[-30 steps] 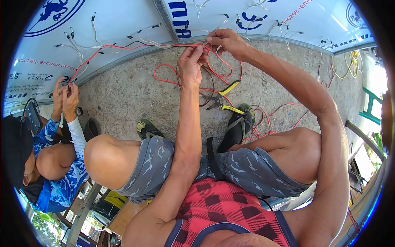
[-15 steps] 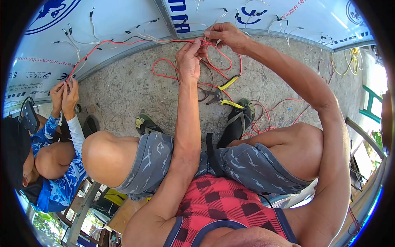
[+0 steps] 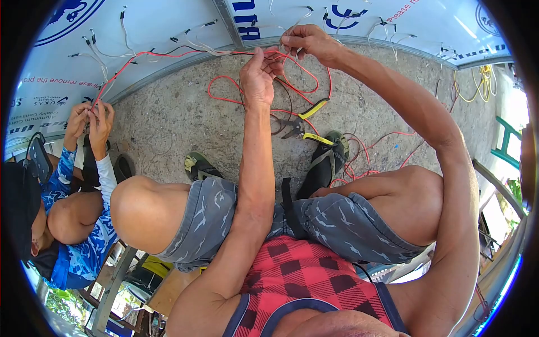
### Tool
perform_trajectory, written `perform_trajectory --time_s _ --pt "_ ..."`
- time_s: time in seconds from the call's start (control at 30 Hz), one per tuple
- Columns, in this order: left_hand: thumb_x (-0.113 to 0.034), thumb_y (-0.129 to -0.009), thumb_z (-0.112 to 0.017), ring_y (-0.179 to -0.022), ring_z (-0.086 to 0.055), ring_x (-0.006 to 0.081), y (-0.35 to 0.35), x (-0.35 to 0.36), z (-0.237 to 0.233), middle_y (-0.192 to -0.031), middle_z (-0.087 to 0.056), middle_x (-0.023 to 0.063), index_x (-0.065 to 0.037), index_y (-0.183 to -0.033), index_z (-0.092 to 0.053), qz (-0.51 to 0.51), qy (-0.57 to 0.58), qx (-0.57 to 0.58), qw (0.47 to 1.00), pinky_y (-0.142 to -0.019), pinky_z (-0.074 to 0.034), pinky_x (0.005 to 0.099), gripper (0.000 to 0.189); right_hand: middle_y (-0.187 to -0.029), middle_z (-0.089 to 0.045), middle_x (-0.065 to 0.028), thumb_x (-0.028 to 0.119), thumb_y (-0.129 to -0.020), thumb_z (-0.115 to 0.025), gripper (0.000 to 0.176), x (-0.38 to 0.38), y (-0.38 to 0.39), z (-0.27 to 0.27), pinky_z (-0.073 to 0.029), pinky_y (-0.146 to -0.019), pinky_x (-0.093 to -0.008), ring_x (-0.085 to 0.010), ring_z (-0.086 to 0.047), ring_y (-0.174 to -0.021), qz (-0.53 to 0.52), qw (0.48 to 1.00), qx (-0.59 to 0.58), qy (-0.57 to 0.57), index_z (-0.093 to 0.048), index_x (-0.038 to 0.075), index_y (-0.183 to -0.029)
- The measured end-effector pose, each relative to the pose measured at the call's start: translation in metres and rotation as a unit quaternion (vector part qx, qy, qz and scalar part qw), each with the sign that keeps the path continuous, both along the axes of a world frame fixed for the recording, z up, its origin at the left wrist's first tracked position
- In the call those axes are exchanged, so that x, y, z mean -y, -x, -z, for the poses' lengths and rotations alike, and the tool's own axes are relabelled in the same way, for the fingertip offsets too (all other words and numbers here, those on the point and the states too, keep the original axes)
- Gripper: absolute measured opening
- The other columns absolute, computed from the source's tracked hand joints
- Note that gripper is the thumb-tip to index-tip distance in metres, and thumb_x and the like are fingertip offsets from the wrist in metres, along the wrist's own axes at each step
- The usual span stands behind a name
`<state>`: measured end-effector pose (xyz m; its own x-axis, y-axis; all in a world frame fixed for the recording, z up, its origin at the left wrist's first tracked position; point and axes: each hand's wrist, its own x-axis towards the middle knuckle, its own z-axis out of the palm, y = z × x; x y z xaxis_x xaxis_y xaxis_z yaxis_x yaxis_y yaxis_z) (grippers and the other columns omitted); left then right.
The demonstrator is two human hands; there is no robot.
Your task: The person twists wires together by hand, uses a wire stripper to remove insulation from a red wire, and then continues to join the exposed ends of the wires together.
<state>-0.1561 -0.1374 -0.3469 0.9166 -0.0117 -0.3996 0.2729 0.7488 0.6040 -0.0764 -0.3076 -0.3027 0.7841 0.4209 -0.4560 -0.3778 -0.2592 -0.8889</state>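
Observation:
My left hand is closed around the red wire at the bottom edge of the panel, thumb pointing up. Just right of it, my right hand has thumb and fingertips pinched together by the thin pale wires; what lies between them is too small to make out. Loops of the red wire hang below both hands to the floor. Pliers with yellow handles lie spread on the concrete below, near my shoe.
Pairs of white leads with black tips stick out of the printed panel. At left, a co-worker's hands hold the red wire's other stretch. More red wire lies tangled beside my shoe. Yellow cable hangs at far right.
My right hand has drawn slightly up and away from my left hand, widening the gap between them. My left thumb has lifted a little. The pliers have stayed put.

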Motion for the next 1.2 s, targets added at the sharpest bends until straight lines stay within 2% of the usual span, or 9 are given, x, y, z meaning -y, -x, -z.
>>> perform_trajectory --time_s 0.1,0.2,0.37,0.57,0.67,0.7,0.93,1.1,1.2 --pt "-0.027 -0.1 -0.06 -0.07 -0.066 0.0168 0.0005 0.0009 -0.0014 -0.09 -0.073 0.0119 0.005 -0.107 -0.069 0.0 -0.024 -0.003 1.0 -0.062 -0.054 0.0312 0.034 -0.088 -0.066 -0.0024 0.027 -0.096 -0.065 0.026 0.0009 -0.0013 0.003 -0.047 -0.069 -0.0284 -0.0119 -0.06 -0.08 -0.004 1.0 0.001 -0.012 -0.067 0.002 -0.103" --pt "-0.025 -0.099 -0.062 -0.068 -0.065 0.0158 0.0011 0.0004 0.0006 -0.09 -0.073 0.0119 0.004 -0.106 -0.07 0.003 -0.055 0.023 0.998 -0.061 -0.053 0.0297 0.031 -0.087 -0.063 -0.0017 0.028 -0.097 -0.066 0.029 0.0012 -0.0027 0.0032 -0.048 -0.066 -0.0255 -0.0104 -0.059 -0.077 -0.033 0.999 0.005 -0.022 -0.065 0.0 -0.105" --pt "-0.026 -0.098 -0.065 -0.065 -0.065 0.0135 0.0005 -0.0005 -0.0029 -0.083 -0.072 0.009 0.002 -0.104 -0.071 0.009 -0.106 0.033 0.994 -0.061 -0.052 0.0266 0.029 -0.086 -0.063 -0.002 0.028 -0.098 -0.063 0.03 -0.0013 -0.0026 0.0013 -0.048 -0.068 -0.027 -0.011 -0.059 -0.078 -0.056 0.998 0.034 0.001 -0.065 -0.001 -0.105" --pt "-0.026 -0.097 -0.067 -0.064 -0.065 0.0136 -0.0013 -0.0002 -0.0016 -0.079 -0.071 0.0084 0.001 -0.097 -0.071 0.011 -0.12 0.043 0.992 -0.062 -0.052 0.0269 0.027 -0.087 -0.063 -0.0025 0.027 -0.099 -0.061 0.03 -0.001 -0.0019 0.0033 -0.048 -0.068 -0.0285 -0.0119 -0.059 -0.078 -0.062 0.997 0.05 0.003 -0.066 -0.001 -0.106" --pt "-0.022 -0.097 -0.067 -0.065 -0.063 0.015 -0.0011 -0.0012 -0.0003 -0.086 -0.072 0.0086 0.002 -0.1 -0.071 0.017 -0.117 0.038 0.992 -0.061 -0.051 0.0276 0.025 -0.088 -0.063 -0.0022 0.028 -0.098 -0.062 0.029 -0.0002 -0.0012 0.002 -0.049 -0.071 -0.0282 -0.0117 -0.058 -0.08 -0.07 0.996 0.05 0.002 -0.065 -0.001 -0.106" --pt "-0.022 -0.097 -0.067 -0.065 -0.063 0.015 -0.0009 -0.0013 -0.0002 -0.086 -0.072 0.0086 0.002 -0.1 -0.071 0.017 -0.117 0.038 0.992 -0.061 -0.051 0.0276 0.025 -0.089 -0.062 -0.0018 0.028 -0.098 -0.063 0.029 0.0001 -0.0007 0.0007 -0.049 -0.073 -0.0279 -0.0116 -0.058 -0.08 -0.074 0.996 0.049 0.001 -0.064 0.0 -0.106" --pt "-0.022 -0.096 -0.068 -0.066 -0.065 0.0149 -0.0031 -0.0005 0.0001 -0.087 -0.073 0.0118 0.002 -0.098 -0.071 0.02 -0.119 0.031 0.992 -0.06 -0.052 0.0278 0.024 -0.091 -0.064 -0.0035 0.031 -0.098 -0.063 0.033 0.0004 -0.001 0.0027 -0.049 -0.071 -0.029 -0.0133 -0.059 -0.085 -0.071 0.996 0.06 -0.01 -0.066 -0.001 -0.107" --pt "-0.021 -0.096 -0.069 -0.065 -0.066 0.0154 -0.0039 -0.0011 -0.0023 -0.087 -0.074 0.0134 0.003 -0.098 -0.071 0.024 -0.126 0.026 0.991 -0.061 -0.053 0.0276 0.024 -0.092 -0.065 -0.0044 0.031 -0.098 -0.064 0.034 0.0008 -0.0024 0.0081 -0.049 -0.073 -0.03 -0.0141 -0.06 -0.087 -0.054 0.998 0.025 -0.038 -0.066 -0.001 -0.109" --pt "-0.021 -0.095 -0.069 -0.065 -0.067 0.0158 -0.0038 -0.0027 -0.0025 -0.086 -0.074 0.0138 0.003 -0.098 -0.071 0.025 -0.108 0.03 0.993 -0.061 -0.054 0.0276 0.024 -0.094 -0.065 -0.0013 0.031 -0.097 -0.065 0.031 0.0024 -0.006 0.0097 -0.049 -0.074 -0.027 -0.0109 -0.059 -0.084 -0.074 0.996 0.019 -0.04 -0.065 0.002 -0.108"
